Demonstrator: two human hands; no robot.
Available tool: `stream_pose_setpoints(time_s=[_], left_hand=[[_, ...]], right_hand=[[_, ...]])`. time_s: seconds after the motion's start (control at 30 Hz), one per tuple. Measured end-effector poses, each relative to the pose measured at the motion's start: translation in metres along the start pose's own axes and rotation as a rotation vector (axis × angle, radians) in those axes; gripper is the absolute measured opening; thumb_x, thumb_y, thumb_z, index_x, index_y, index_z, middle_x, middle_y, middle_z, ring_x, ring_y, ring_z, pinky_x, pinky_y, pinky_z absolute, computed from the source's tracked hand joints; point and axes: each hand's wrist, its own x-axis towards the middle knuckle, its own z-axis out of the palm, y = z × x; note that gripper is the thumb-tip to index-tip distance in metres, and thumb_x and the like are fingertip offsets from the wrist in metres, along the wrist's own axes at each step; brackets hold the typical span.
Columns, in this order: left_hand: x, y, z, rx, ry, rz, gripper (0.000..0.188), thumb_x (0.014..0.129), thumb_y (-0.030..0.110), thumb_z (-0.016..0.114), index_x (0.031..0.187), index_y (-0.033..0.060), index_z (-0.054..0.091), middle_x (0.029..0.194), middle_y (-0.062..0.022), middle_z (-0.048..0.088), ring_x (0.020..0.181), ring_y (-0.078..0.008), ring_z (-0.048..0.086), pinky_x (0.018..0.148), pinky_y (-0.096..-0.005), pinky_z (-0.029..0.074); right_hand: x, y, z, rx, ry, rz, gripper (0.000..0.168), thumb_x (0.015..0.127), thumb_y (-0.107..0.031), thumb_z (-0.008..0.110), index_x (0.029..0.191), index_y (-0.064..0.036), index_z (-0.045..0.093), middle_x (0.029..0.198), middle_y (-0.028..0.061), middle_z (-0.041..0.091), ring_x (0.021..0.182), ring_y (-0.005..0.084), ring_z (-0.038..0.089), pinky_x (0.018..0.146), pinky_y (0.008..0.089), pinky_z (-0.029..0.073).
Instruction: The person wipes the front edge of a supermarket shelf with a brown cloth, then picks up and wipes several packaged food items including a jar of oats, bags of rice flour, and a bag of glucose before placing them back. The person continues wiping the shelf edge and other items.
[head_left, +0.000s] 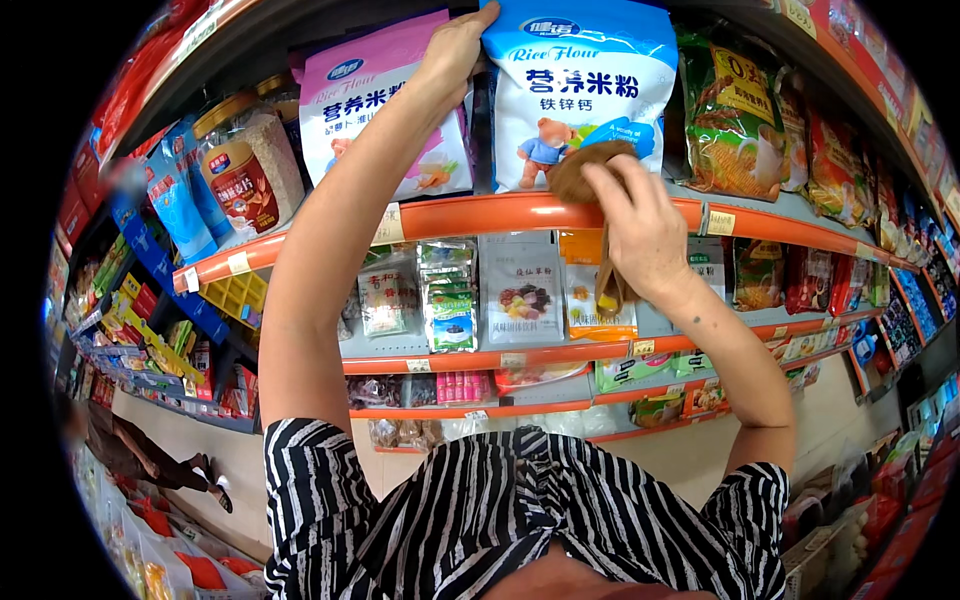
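A blue and white bag of rice flour (577, 90) stands upright on the shelf before me. My left hand (459, 45) is at its upper left corner, with the fingertips at the bag's edge. In my right hand (649, 225) is a brown cloth (592, 172), bunched against the bag's lower front, with part of it hanging below the shelf's orange edge. A pink and white rice flour bag (386, 112) stands to the left, partly behind my left forearm.
Left on this shelf stand a clear plastic jar (244, 169) and blue pouches (180, 195); green bags (731, 120) are at the right. The orange shelf edge (480, 216) juts out above lower shelves of packets (521, 292). A person (142, 450) stands in the aisle at the lower left.
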Motion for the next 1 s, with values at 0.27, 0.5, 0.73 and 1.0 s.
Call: stream_pose_setpoints(time_s=[0.27,0.5,0.73,1.0], left_hand=[[-0.056,0.01,0.01,0.306,0.227,0.534,0.05,0.094,0.034,0.054,0.125,-0.0051,0.054,0.117,-0.0209,0.062,0.115,-0.0296,0.055,0.1,-0.0357,0.04],[-0.223,-0.035,-0.021,0.453,-0.1,0.892,0.037,0.08,0.001,0.067,0.116,0.0022,0.06,0.121,-0.0173,0.057,0.116,-0.0301,0.053,0.095,-0.0387,0.044],[-0.331,-0.121,-0.067,-0.693,-0.153,-0.728,0.042,0.097,0.033,0.052,0.13,0.0064,0.052,0.122,-0.0084,0.059,0.108,-0.0227,0.059,0.092,-0.0375,0.048],[-0.357,-0.141,-0.089,-1.006,0.168,-0.715,0.042,0.097,0.047,0.048,0.121,0.014,0.057,0.124,-0.0014,0.059,0.113,-0.0175,0.055,0.1,-0.0357,0.044]], right_hand=[[0.047,0.011,-0.014,-0.144,0.221,-0.077,0.039,0.078,0.001,0.06,0.116,-0.012,0.063,0.111,0.0078,0.059,0.089,0.0281,0.057,0.076,0.0358,0.05],[0.003,-0.02,0.003,-0.039,-0.013,-0.038,0.043,0.08,0.006,0.056,0.12,-0.009,0.064,0.121,0.0112,0.059,0.098,0.0329,0.058,0.083,0.0383,0.05],[-0.053,-0.115,0.014,0.41,-0.052,-0.042,0.046,0.073,0.009,0.056,0.118,0.001,0.061,0.117,0.0221,0.058,0.097,0.035,0.059,0.081,0.0425,0.05],[-0.076,-0.216,0.099,0.664,-0.229,0.132,0.06,0.081,-0.015,0.067,0.134,0.002,0.045,0.129,0.0186,0.054,0.106,0.0352,0.052,0.091,0.044,0.039]])
